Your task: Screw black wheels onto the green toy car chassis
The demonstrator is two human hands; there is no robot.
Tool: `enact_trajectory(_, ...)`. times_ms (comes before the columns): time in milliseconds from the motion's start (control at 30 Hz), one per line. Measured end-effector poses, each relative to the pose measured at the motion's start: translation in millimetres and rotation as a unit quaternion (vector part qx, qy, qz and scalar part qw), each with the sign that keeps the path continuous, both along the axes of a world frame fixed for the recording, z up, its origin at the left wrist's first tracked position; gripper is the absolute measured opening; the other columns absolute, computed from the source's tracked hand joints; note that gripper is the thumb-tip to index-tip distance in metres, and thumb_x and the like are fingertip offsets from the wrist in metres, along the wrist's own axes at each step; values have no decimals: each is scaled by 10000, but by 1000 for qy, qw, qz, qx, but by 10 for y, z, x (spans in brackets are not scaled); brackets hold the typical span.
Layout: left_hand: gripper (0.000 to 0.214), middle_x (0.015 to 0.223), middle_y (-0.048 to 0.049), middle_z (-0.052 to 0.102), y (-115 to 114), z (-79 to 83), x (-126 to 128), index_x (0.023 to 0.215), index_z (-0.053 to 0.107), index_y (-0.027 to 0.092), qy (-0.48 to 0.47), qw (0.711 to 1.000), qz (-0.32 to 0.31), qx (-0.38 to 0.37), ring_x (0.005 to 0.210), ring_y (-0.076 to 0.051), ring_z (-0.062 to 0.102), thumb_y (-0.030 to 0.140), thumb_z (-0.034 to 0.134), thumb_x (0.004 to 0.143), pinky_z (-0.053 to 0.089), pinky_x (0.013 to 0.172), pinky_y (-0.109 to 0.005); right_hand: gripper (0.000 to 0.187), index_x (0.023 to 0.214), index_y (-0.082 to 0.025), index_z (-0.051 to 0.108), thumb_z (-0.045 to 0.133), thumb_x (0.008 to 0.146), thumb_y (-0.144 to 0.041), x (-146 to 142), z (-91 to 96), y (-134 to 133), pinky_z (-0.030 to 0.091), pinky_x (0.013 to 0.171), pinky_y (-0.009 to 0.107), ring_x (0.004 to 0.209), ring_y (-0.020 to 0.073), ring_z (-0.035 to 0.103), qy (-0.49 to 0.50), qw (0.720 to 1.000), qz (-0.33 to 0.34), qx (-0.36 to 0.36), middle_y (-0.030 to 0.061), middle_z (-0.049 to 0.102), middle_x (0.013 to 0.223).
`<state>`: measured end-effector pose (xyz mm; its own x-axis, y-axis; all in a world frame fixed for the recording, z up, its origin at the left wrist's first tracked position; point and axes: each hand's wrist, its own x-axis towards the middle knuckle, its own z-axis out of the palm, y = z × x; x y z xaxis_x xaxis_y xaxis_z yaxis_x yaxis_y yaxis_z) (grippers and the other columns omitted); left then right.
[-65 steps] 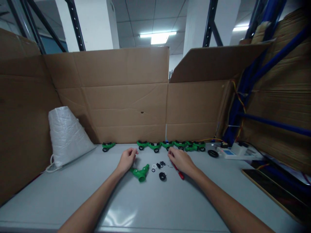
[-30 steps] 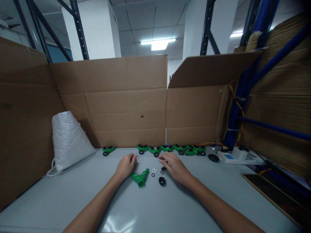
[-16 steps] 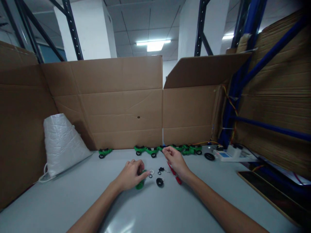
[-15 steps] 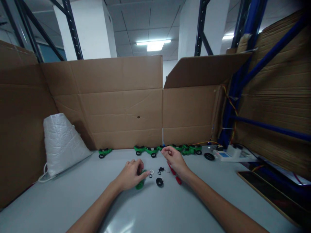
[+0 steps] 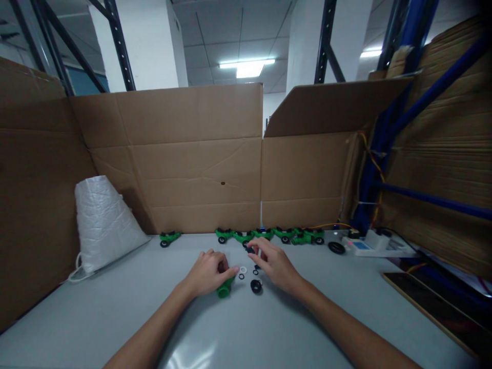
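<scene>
My left hand [image 5: 209, 273] is closed around a green plastic piece [image 5: 224, 291] with a round end, held low over the grey table. Its thumb points toward a white ring [image 5: 243, 270] and a small black ring [image 5: 241, 276] lying just to the right. My right hand [image 5: 273, 262] hovers above the table, thumb and forefinger pinching a small black part [image 5: 250, 250]. Below its fingers are another small black ring [image 5: 255, 272] and a black wheel [image 5: 256, 286]. Several green toy vehicles with black wheels [image 5: 305, 236] stand in a row behind this hand.
A single green toy vehicle [image 5: 169, 238] stands farther left, near a white padded bag [image 5: 109, 225]. Cardboard walls [image 5: 192, 169] enclose the back and sides. At right are a black ring [image 5: 336, 248], a power strip [image 5: 380, 246] and a dark panel [image 5: 426, 310].
My right hand has come down and toward me, and a small black part now shows in its fingers. It now covers the red-handled tool. The view has shifted slightly; my left hand stays on the green piece.
</scene>
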<state>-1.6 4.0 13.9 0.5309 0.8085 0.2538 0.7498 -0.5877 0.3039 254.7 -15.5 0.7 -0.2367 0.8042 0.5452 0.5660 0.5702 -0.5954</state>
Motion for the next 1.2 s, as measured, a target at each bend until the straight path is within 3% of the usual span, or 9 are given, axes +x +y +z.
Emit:
enact_trajectory(133,433,955,-73,743,-14,-1,-9,892,698,226,16,1000,-12,-2,950,-285,633,656,649,893,408,855,-363,206,1192,-255,643,523,1049,-341,-19,-3,-56,488,843,308,916,210,638,-69,997,2,33,48,658,1035)
enact_trajectory(233,291,968,-70,740,7,-48,-1,896,706,225,9,1000,-13,-15,961,-278,631,513,716,855,420,858,-353,200,1200,-259,632,508,1057,-323,-29,-19,-61,494,842,307,943,217,651,-75,996,4,41,50,659,1034)
enact_trajectory(367,249,904,-61,737,44,-99,5,895,691,206,-25,999,12,-38,910,-255,638,454,672,880,438,831,-334,196,1203,-254,620,497,1059,-306,-30,-42,-48,497,846,323,928,218,658,-70,997,7,44,53,667,1033)
enact_trajectory(533,295,914,-43,730,76,-87,-36,1111,638,203,-88,995,30,-26,829,-220,650,460,544,1001,442,770,-304,186,1190,-248,620,513,1040,-266,-42,-49,-52,489,803,320,864,203,652,-53,997,12,63,48,683,1032)
enact_trajectory(667,298,976,-48,724,90,-75,-60,1172,608,223,-138,989,41,18,920,-240,663,472,507,1043,469,846,-333,180,1179,-244,614,521,1025,-262,-53,-49,-58,477,760,313,807,195,647,-48,997,3,64,47,691,1021)
enact_trajectory(767,266,1113,-66,709,76,-53,-52,1201,613,240,-183,982,24,50,1062,-252,647,439,528,1047,475,950,-362,185,1184,-244,603,528,1015,-262,-62,-63,-56,470,737,306,785,189,643,-45,997,-9,56,39,690,1003)
enact_trajectory(900,259,1128,-69,690,43,-3,-33,1199,641,236,-210,975,-1,76,1100,-250,623,428,568,1041,479,1004,-376,192,1192,-246,585,542,1007,-277,-70,-74,-53,465,728,306,757,182,636,-36,998,-13,47,33,702,1006)
enact_trajectory(1100,226,1169,-89,686,23,-22,-11,1153,677,227,-179,976,-74,96,1205,-267,579,403,615,1025,477,1078,-422,188,1180,-253,589,551,999,-285,-80,-94,-50,449,711,302,710,174,625,-15,999,-3,39,24,709,988)
enact_trajectory(1200,185,1341,-103,636,12,-51,14,1116,704,238,-152,976,-95,123,1351,-297,485,376,636,1013,414,1169,-493,169,1171,-245,586,542,1014,-288,-97,-106,-60,446,713,301,714,177,621,-15,999,6,32,27,702,970)
